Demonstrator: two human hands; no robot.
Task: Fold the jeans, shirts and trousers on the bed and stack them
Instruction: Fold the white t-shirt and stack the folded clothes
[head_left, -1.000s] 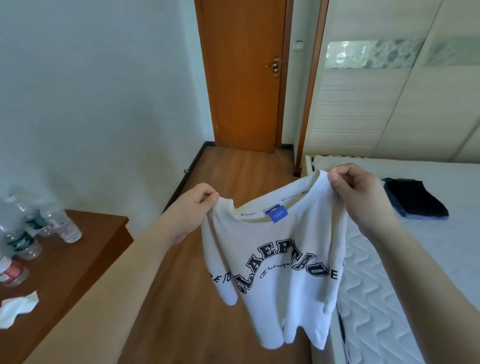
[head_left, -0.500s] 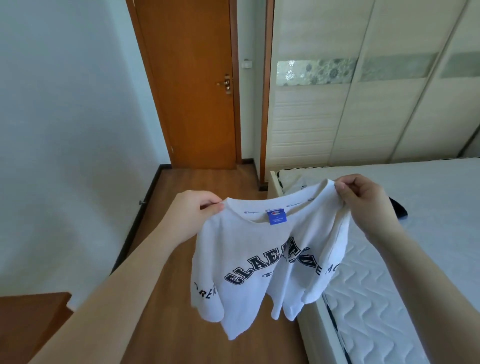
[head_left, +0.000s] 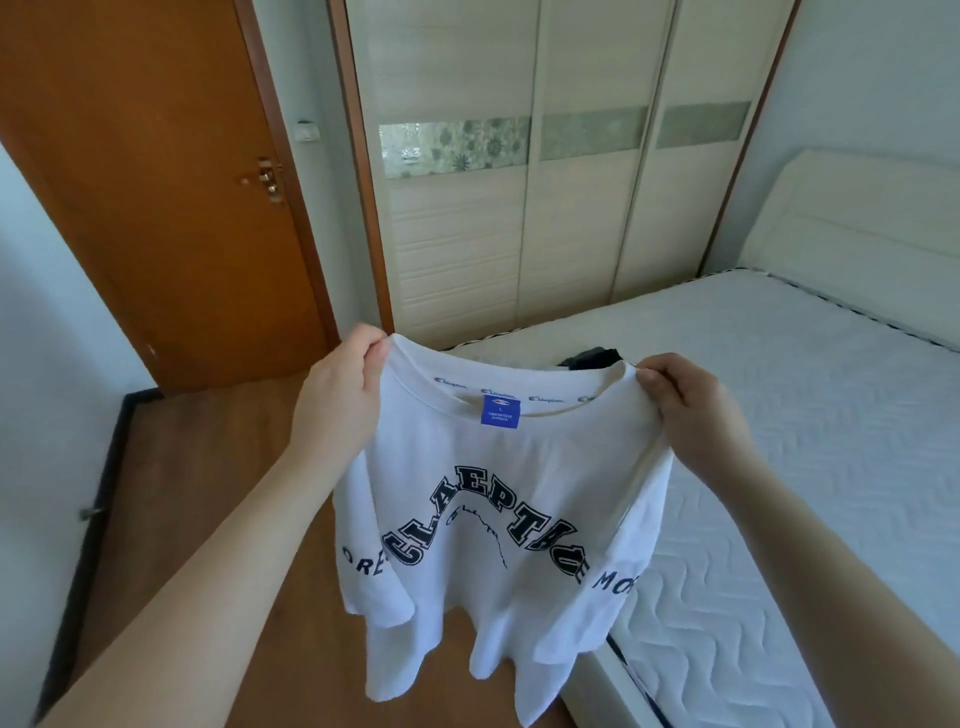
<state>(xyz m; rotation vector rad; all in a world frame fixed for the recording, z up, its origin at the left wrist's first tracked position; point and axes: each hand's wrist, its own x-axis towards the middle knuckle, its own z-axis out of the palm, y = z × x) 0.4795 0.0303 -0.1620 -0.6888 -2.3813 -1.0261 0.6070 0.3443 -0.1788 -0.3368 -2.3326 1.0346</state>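
fingers pinch white shirt shoulders; print reads "claeptice".

You're looking at a white shirt carrying navy arched lettering and a blue label; the bed is showing white wavy quilting.

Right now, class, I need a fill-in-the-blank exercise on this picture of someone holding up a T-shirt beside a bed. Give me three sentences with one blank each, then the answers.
1. The left hand and right hand hold the white T-shirt up by its ____.
2. The small label inside the neckline is ____ in colour.
3. The dark garment lies on the ____.

Missing words: shoulders; blue; bed
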